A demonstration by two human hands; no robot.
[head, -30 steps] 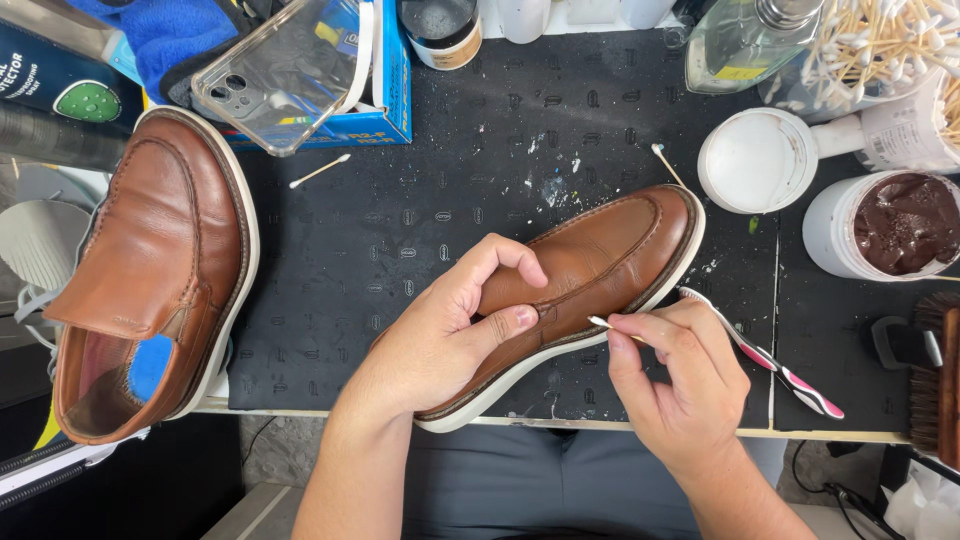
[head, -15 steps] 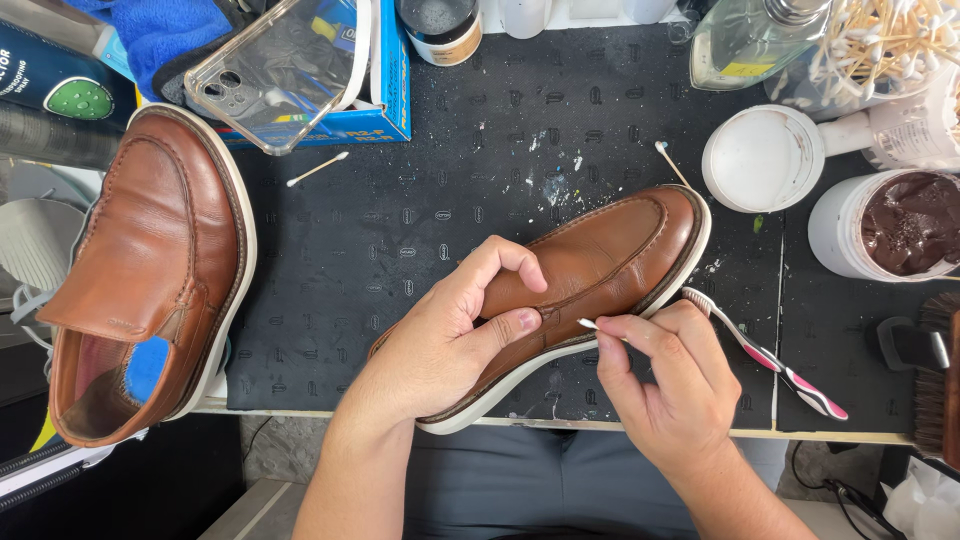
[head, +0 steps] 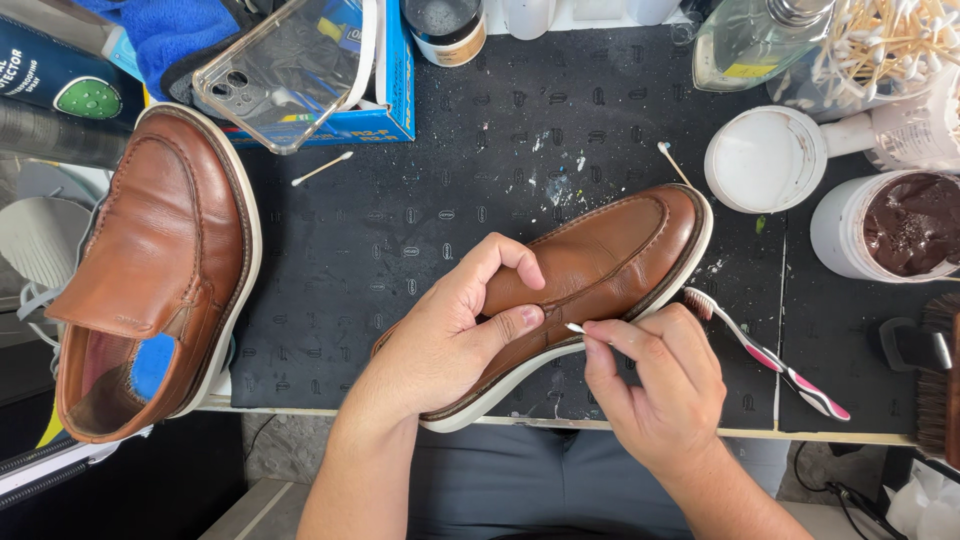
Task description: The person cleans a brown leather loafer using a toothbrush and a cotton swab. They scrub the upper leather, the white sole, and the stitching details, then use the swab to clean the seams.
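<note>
Two hands work on one brown leather shoe (head: 600,270) that lies tilted on its side near the front edge of the desk (head: 400,230), toe pointing up and to the right. The left hand (head: 450,340) wraps over the shoe's middle, fingers curled across the upper and thumb pressed along the edge just above the white sole. The right hand (head: 655,385) is closed in a pinch on a cotton swab (head: 578,328) — its white tip touches the seam where leather meets sole, just beside the left thumb. A pink and white toothbrush (head: 770,360) lies on the dark mat right of that hand, its head close to the shoe's toe. A second brown shoe (head: 150,270) rests well apart at the desk's left edge. At the right stand an open jar of brown polish (head: 915,225) and a white lid (head: 765,160) — two loose swabs lie farther back on the mat.
</note>
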